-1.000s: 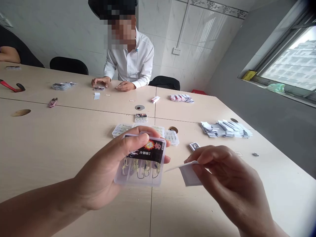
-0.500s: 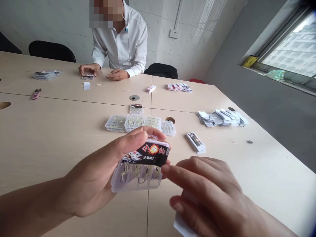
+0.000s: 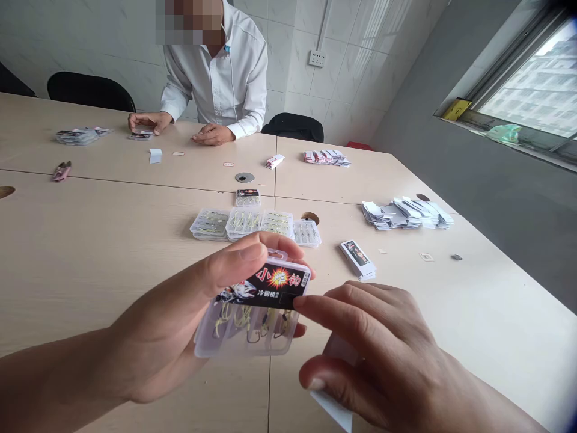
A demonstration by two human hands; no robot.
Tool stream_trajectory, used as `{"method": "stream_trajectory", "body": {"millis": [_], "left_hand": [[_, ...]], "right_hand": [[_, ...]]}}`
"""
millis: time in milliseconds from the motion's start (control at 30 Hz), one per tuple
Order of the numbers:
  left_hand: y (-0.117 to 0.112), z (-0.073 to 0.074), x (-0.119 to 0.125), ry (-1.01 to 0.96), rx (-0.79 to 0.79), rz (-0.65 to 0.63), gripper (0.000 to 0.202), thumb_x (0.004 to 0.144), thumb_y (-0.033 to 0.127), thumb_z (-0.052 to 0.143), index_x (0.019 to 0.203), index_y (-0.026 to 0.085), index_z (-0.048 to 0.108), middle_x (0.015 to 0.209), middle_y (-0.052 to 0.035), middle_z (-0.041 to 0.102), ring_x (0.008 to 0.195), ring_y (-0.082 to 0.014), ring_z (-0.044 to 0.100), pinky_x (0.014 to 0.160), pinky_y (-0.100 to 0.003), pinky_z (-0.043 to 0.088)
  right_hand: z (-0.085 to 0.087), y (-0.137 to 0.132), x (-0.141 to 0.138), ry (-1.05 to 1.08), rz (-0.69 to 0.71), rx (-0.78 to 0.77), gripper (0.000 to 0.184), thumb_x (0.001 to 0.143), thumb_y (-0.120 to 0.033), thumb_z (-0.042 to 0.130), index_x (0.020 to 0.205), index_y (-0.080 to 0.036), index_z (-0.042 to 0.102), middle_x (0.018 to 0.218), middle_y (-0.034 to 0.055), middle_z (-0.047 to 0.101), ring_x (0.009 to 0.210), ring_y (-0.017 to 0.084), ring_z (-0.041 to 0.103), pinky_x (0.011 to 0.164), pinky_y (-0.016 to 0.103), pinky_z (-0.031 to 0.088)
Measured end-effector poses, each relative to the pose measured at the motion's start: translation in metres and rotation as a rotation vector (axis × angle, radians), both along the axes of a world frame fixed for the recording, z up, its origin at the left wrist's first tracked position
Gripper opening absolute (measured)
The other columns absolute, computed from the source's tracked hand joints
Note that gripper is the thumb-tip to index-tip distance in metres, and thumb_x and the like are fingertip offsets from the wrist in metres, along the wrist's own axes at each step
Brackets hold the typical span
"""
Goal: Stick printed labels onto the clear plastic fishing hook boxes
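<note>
My left hand (image 3: pixel 175 300) grips a clear plastic box of fishing hooks (image 3: pixel 220 343), thumb on its upper left and fingers behind. Hooks with yellowish line lie in the box's compartments. A black card label (image 3: pixel 265 285) with red and white characters and a fish picture covers the upper part of the lid. The index fingertip of my right hand (image 3: pixel 374 343) touches the label's lower right corner. Under that hand's curled fingers a piece of white paper (image 3: pixel 336 412) is held, mostly hidden.
Beyond my hands stand stacked hook boxes (image 3: pixel 246 224). Right of them lie a pile of label cards (image 3: pixel 357 260) and heaps of white paper slips (image 3: pixel 406 214). Across the table a person in a white shirt (image 3: pixel 216 84) has one hand on a box (image 3: pixel 141 136). Pink snips (image 3: pixel 62 171) lie left.
The box in my left hand has tilted slightly to face me more. My right thumb has shifted a little left. The other person's hand and box have slid to the left.
</note>
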State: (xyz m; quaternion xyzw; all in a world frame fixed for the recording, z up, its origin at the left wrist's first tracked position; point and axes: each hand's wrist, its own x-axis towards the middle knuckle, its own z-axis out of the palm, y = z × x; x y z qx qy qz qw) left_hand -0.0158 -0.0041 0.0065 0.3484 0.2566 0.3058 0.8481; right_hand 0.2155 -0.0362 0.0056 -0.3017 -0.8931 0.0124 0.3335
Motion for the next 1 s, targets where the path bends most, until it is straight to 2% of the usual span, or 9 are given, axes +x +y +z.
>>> {"method": "stream_trajectory", "body": {"millis": [67,200,333,467,567,700,867,1000], "left_hand": [[-0.0003,0.0,-0.0006,-0.006,0.004,-0.01,0.035,0.096,0.054,0.063,0.116,0.029,0.076,0.106,-0.0028,0.081,0.097,-0.0234,0.079,0.087,-0.03,0.063],[-0.0016,0.0044,0.0014,-0.048,-0.013,0.0,0.029,0.1,0.048,0.061,0.112,0.026,0.077,0.105,-0.0011,0.082,0.095,-0.0191,0.079,0.09,-0.028,0.063],[-0.0012,0.0071,0.0028,-0.064,0.014,-0.008,0.027,0.098,0.047,0.065,0.108,0.025,0.077,0.105,-0.002,0.082,0.097,-0.0201,0.079,0.089,-0.027,0.064],[-0.0014,0.0067,0.0022,-0.049,0.005,-0.006,0.029,0.1,0.05,0.061,0.112,0.028,0.076,0.107,-0.0005,0.082,0.099,-0.0194,0.079,0.09,-0.027,0.064],[-0.0023,0.0078,0.003,-0.025,-0.004,0.044,0.031,0.099,0.051,0.062,0.113,0.027,0.076,0.104,-0.0009,0.083,0.095,-0.0185,0.079,0.087,-0.026,0.064],[-0.0019,0.0072,0.0037,-0.043,0.002,0.067,0.03,0.1,0.05,0.062,0.11,0.025,0.076,0.103,-0.003,0.083,0.094,-0.018,0.08,0.086,-0.024,0.063],[0.0005,0.0009,0.003,-0.047,0.005,0.067,0.032,0.093,0.05,0.072,0.111,0.024,0.077,0.099,-0.0043,0.083,0.088,-0.0193,0.081,0.083,-0.028,0.065],[0.0002,0.0009,0.0039,-0.033,-0.003,0.075,0.033,0.093,0.051,0.071,0.109,0.023,0.077,0.099,-0.0059,0.083,0.09,-0.0194,0.08,0.083,-0.029,0.065]], "right_hand": [[0.0015,0.0003,0.0003,0.0,-0.025,-0.011,0.032,0.11,-0.045,0.046,0.117,-0.017,0.06,0.076,0.0001,0.073,0.061,0.013,0.068,0.055,0.029,0.049],[0.0022,-0.0002,0.0025,0.022,-0.064,-0.044,0.038,0.11,-0.045,0.045,0.131,-0.015,0.054,0.075,-0.0001,0.07,0.06,0.014,0.067,0.055,0.029,0.048],[0.0011,-0.0021,0.0028,0.051,-0.048,-0.05,0.042,0.109,-0.046,0.048,0.137,-0.015,0.049,0.075,-0.0018,0.07,0.063,0.014,0.07,0.058,0.029,0.05],[0.0022,-0.0037,-0.0005,-0.008,-0.045,-0.008,0.04,0.111,-0.047,0.042,0.128,-0.012,0.054,0.075,-0.0002,0.073,0.061,0.014,0.07,0.055,0.03,0.05],[0.005,-0.0054,-0.0021,-0.034,-0.015,0.003,0.04,0.111,-0.047,0.043,0.12,-0.012,0.06,0.067,-0.002,0.069,0.055,0.013,0.065,0.051,0.03,0.048],[0.0086,-0.0079,-0.0009,-0.071,0.035,-0.034,0.038,0.111,-0.046,0.044,0.112,-0.013,0.063,0.069,-0.0011,0.07,0.059,0.011,0.068,0.056,0.027,0.051],[0.0063,-0.0047,-0.0007,-0.063,-0.046,0.035,0.038,0.113,-0.044,0.037,0.122,-0.013,0.056,0.068,-0.0032,0.069,0.059,0.012,0.07,0.055,0.028,0.05],[0.0048,-0.0046,-0.0015,-0.078,-0.036,0.021,0.037,0.113,-0.044,0.036,0.118,-0.014,0.057,0.069,-0.0026,0.07,0.059,0.012,0.069,0.056,0.028,0.05]]}}
